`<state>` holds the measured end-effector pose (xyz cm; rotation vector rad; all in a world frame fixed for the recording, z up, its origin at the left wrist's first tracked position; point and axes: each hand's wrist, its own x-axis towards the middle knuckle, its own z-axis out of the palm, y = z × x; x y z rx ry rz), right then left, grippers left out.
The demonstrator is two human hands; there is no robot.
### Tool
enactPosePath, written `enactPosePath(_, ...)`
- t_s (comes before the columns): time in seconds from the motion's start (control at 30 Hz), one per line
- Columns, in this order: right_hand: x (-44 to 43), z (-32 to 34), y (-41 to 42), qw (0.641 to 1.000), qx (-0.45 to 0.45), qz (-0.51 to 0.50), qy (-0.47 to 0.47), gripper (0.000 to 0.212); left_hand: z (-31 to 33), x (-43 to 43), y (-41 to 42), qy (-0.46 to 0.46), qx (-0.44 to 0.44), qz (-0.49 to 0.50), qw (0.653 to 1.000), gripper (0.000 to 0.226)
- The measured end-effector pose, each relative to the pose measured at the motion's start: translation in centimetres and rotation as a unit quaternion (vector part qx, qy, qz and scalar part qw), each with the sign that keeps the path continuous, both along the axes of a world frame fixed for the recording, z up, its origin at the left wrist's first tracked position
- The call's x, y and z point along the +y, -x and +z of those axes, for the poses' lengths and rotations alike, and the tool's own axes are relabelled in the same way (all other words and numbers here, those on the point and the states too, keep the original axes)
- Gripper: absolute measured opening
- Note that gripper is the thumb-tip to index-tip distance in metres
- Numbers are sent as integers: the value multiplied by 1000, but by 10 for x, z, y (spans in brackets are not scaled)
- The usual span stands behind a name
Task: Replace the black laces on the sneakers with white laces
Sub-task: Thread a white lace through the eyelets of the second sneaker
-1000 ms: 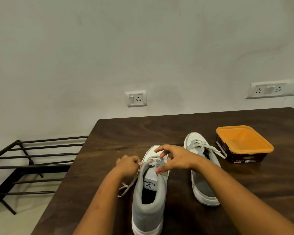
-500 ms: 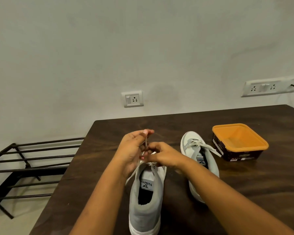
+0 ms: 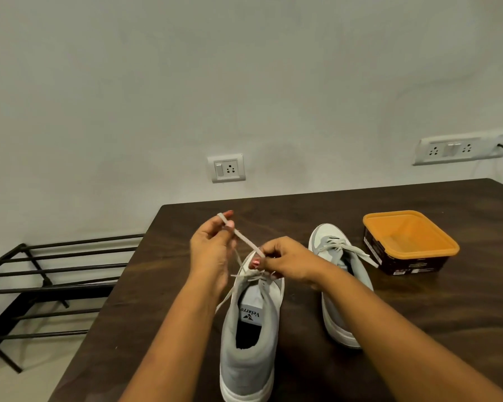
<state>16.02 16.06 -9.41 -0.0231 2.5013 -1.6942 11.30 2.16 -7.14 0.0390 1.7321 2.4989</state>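
Observation:
Two grey-and-white sneakers stand on the dark wooden table [image 3: 302, 210], toes pointing away from me. The near sneaker [image 3: 249, 352] has a white lace [image 3: 244, 237] threaded through its top eyelets. My left hand [image 3: 212, 250] pinches one end of that lace above the toe. My right hand [image 3: 285, 262] grips the same lace lower down, close to the eyelets, so a short stretch runs taut between the hands. Another lace end hangs off the shoe's left side. The far sneaker [image 3: 331, 245] to the right wears a tied white lace. No black lace is in view.
An orange-rimmed dark container [image 3: 408, 242] sits on the table to the right of the far sneaker. A black metal rack [image 3: 50, 274] stands on the floor left of the table. The wall behind carries a socket [image 3: 226, 168] and a switch plate [image 3: 453, 149].
Both hands rose from the near sneaker's eyelets. The left hand moved up and away with the lace end, drawing the lace taut against the right hand.

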Motion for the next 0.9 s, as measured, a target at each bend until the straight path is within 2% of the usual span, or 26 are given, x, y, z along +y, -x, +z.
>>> enactPosePath(0.07,8,3,-2,1000,-10,-12,-4,15,-10,-10,11,-5,-10,54,998,18)
enactPosePath(0.17,21,7,-4,999,-14,-35,-17,17,-25,-26,22,58,-37,116,991,11)
enactPosePath(0.23,28,8,-4,997,-3,-49,-61,17,-36,-36,30,83,-81,140,983,6)
enactPosePath(0.27,30,8,-5,995,-1,-53,-86,19,-41,-41,33,108,-98,140,979,5)
enactPosePath(0.3,32,8,-6,993,-3,-56,-106,19,-47,-45,35,176,-102,137,970,12)
enactPosePath(0.33,33,7,-6,991,-7,-58,-120,18,-53,-49,38,291,-86,121,945,18)
enactPosePath(0.4,33,5,-6,988,-10,-63,-141,17,-56,-52,36,504,-21,83,860,24)
enactPosePath(0.43,32,4,-6,987,-7,-65,-146,17,-53,-51,33,564,23,75,822,23)
enactPosePath(0.47,30,4,-5,987,-1,-67,-148,18,-48,-49,30,589,77,75,801,20)
enactPosePath(0.5,27,4,-3,987,7,-69,-148,19,-44,-46,29,585,143,70,795,14)
enactPosePath(0.57,19,3,-1,986,28,-77,-149,18,-33,-34,25,514,256,4,819,8)
enactPosePath(0.63,12,4,2,985,46,-81,-147,21,-25,-18,12,434,279,-132,846,19)
enactPosePath(0.7,7,4,3,984,62,-79,-146,30,-25,-4,0,398,270,-231,845,26)
enactPosePath(0.77,6,3,3,985,68,-81,-138,31,-28,2,-1,410,271,-238,837,26)
enactPosePath(0.9,6,-1,5,983,56,-144,-100,14,-27,-3,11,515,279,-158,795,17)
